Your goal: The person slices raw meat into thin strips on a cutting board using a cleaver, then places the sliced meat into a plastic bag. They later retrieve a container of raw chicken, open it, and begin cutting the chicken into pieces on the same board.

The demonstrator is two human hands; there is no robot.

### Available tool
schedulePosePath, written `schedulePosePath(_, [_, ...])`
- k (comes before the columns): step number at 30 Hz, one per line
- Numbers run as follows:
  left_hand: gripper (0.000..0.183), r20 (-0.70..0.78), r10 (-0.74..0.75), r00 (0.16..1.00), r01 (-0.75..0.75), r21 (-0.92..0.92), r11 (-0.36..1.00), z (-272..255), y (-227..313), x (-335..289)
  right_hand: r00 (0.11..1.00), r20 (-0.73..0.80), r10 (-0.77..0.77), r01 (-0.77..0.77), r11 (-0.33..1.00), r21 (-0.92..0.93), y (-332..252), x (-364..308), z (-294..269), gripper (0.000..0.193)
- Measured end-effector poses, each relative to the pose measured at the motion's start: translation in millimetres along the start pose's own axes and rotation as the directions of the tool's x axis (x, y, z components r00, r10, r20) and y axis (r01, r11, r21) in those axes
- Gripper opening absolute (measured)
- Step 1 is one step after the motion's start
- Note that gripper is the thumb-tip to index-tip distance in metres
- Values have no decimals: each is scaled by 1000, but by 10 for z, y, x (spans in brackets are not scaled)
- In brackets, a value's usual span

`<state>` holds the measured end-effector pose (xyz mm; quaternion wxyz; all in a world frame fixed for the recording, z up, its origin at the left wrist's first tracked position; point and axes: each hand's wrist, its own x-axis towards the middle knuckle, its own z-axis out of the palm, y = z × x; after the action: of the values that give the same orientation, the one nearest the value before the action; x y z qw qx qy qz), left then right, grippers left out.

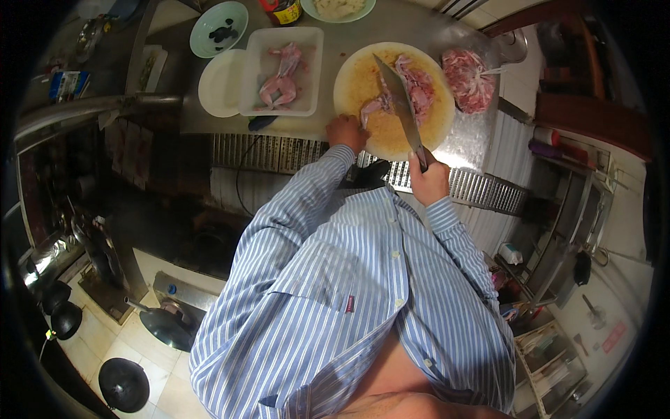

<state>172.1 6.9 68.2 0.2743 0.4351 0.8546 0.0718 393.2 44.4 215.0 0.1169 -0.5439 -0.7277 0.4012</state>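
Note:
My right hand [429,180] is closed round the handle of a cleaver [399,91]. The blade reaches up and left across a round yellowish cutting board [370,66], over raw meat. To the blade's left lies a thin, pale raw leg piece [377,105]; my left hand [347,134], at the board's left edge, has its fingers closed on the near end of that leg. More raw pink meat [421,87] lies to the right of the blade. Part of the meat is hidden under the cleaver.
Left of the board, a white plastic tub [314,70] holds a skinned carcass [280,87], beside a white lid [220,84]. Behind are a green bowl [209,15] with dark pieces, a jar [283,10] and a bowl of pale food [338,8]. A bag of raw meat [467,80] sits right.

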Motion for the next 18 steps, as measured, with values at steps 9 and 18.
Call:
schedulePosePath(9, [30,-34,222,974,-217,112,970,143,-185,3,863,292,412,-173,784,-596,645,299,604,50])
schedulePosePath(18, [37,127,217,968,-121,-523,844,-269,-37,-170,960,75,270,-234,921,-312,1015,476,629,30])
